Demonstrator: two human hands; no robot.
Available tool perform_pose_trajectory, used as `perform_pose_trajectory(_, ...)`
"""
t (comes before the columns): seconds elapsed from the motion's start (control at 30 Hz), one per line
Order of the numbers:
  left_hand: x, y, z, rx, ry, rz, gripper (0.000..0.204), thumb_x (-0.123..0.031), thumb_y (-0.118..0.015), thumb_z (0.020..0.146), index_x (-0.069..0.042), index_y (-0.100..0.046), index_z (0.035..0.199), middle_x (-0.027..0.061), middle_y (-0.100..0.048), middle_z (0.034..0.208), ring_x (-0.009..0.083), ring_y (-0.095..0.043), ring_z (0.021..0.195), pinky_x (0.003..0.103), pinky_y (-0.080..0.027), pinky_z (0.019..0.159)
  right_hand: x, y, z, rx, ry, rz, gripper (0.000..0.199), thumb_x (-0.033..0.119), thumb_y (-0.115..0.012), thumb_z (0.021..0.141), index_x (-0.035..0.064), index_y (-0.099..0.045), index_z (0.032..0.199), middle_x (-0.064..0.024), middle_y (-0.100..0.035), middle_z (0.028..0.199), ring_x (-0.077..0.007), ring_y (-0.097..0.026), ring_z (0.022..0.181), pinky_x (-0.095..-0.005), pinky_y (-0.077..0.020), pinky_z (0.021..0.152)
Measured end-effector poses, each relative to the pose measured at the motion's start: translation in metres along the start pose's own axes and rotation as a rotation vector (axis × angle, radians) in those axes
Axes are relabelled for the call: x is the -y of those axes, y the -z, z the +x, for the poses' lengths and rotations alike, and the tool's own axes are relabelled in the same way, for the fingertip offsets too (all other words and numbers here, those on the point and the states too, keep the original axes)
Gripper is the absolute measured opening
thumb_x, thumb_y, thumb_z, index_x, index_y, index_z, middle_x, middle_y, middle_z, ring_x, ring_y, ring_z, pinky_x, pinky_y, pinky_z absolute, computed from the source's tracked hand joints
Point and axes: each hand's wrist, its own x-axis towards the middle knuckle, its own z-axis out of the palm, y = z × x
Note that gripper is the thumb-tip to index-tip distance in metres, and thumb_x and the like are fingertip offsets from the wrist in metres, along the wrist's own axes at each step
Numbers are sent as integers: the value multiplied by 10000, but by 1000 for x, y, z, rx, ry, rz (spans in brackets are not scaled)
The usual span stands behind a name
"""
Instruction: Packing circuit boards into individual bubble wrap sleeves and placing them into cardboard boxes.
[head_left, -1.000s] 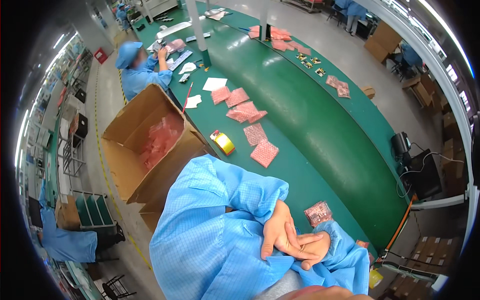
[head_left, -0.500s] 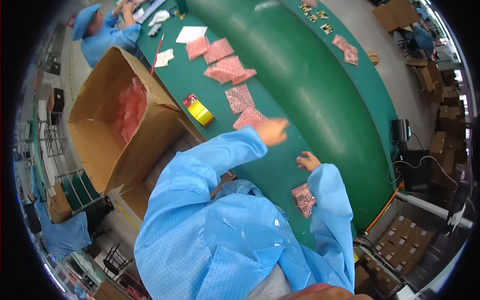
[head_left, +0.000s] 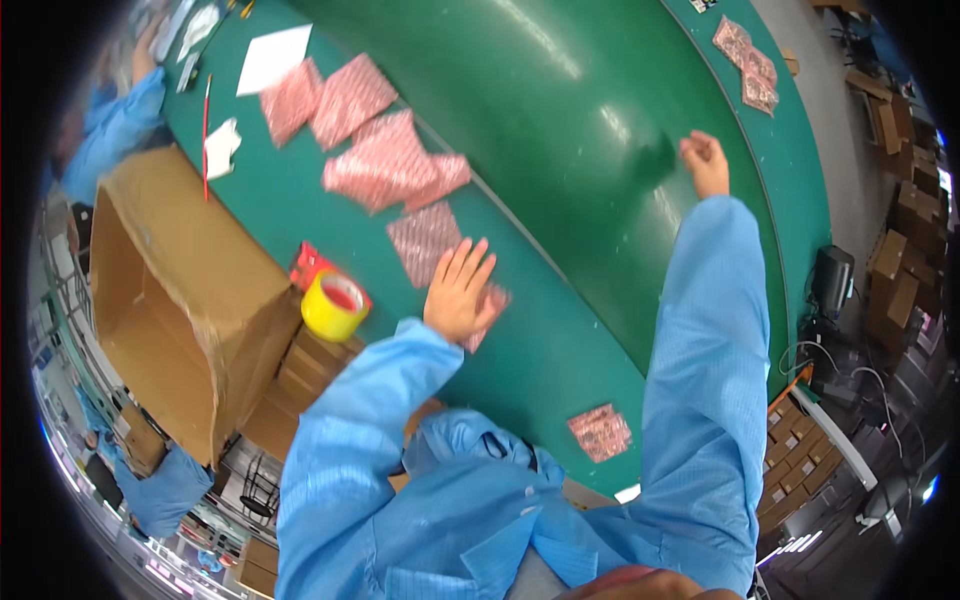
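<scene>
We look down on a green tabletop whose far edge borders a green belt. Our left hand is open, fingers extended and slightly parted, palm down over a pink pouch, which lies midway between the tabletop's near and far edges and is partly hidden. A second pouch lies just beyond the fingertips; farther up, a pile of pouches reaches the belt-side edge. Our right hand is stretched out above the belt with its fingers bent; we cannot tell whether it grips anything. A small pouch lies near the near edge, toward the tabletop's right end. Toward the left end we find a yellow tape roll near the near edge, a red pen along that same edge, and a white sheet beside the pouches. An open carton stands against the near edge. At the upper left a co-worker's blue sleeve appears.
</scene>
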Motion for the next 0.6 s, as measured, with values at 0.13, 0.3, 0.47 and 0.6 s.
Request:
perform_pose_trajectory(0.13, -6, 0, 9, 50, 80, 2, 571, -277, -598, 711, -52, -540, 1233, 143, -446, 1374, 333, -383, 1294, 493, -250, 1074, 14, 2, 155, -212, 196, 26, 432, 160, -682, 838, -39, -493, 1172, -119, -625, 1061, -164, -594, 934, -286, -478, 804)
perform_pose_trajectory(0.3, -1, -17, 4, 70, 138, -33, 518, -254, -575, 676, -71, -606, 1159, 144, -519, 1301, 340, -428, 1257, 509, -236, 1070, 34, -5, 286, -436, 218, -285, 793, 399, -773, 720, -88, -424, 1239, -197, -574, 1138, -238, -579, 1014, -321, -452, 893)
perform_pose_trajectory(0.47, -2, -13, 3, 49, 146, 73, 475, -288, -551, 702, -77, -635, 1120, 138, -553, 1266, 327, -435, 1257, 478, -215, 1089, 79, -42, 325, -696, -161, -736, 1064, 650, -729, 598, -144, -414, 1232, -289, -467, 1252, -343, -485, 1185, -397, -397, 982)
perform_pose_trajectory(0.6, 9, -11, -9, 62, 145, 85, 479, -306, -540, 718, -75, -632, 1127, 140, -552, 1274, 320, -430, 1268, 471, -207, 1094, 93, -38, 310, -700, -174, -751, 870, 472, -748, 671, -78, -430, 1265, -232, -468, 1269, -299, -499, 1170, -384, -388, 996)
